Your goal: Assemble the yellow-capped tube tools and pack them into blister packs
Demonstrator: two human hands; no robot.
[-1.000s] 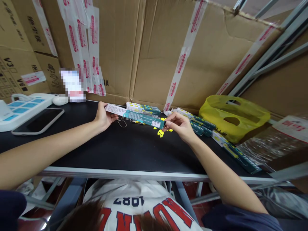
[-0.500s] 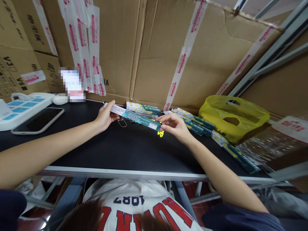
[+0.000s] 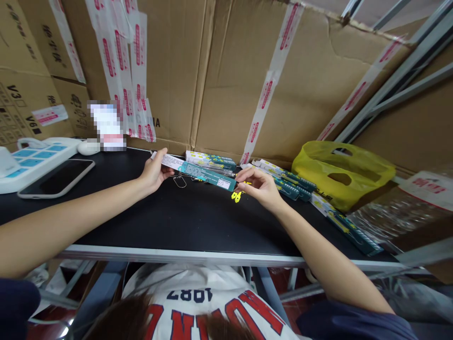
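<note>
A long, narrow green-and-white cardboard box (image 3: 203, 175) is held above the black table, slanting down to the right, with small print on the face toward me. My left hand (image 3: 155, 172) is closed around its white left end. At the green right end, the thumb and fingers of my right hand (image 3: 261, 185) pinch together; whether a flap is between them is too small to tell. Small yellow pieces (image 3: 236, 196) show just below that end. A bent wire loop (image 3: 180, 181) lies near my left fingertips. Behind the held box is a stack of similar boxes (image 3: 212, 159).
More narrow boxes (image 3: 288, 182) lie right of my right hand, and another (image 3: 348, 226) near the right edge. A yellow plastic bag (image 3: 339, 174) and clear packaging (image 3: 392, 212) are beyond. On the left sit a phone (image 3: 58, 178) and a white power strip (image 3: 38, 158). Cardboard (image 3: 170, 71) walls the back.
The right end of the box has shifted slightly up and left, and more of the yellow pieces shows under it. Both hands keep their hold.
</note>
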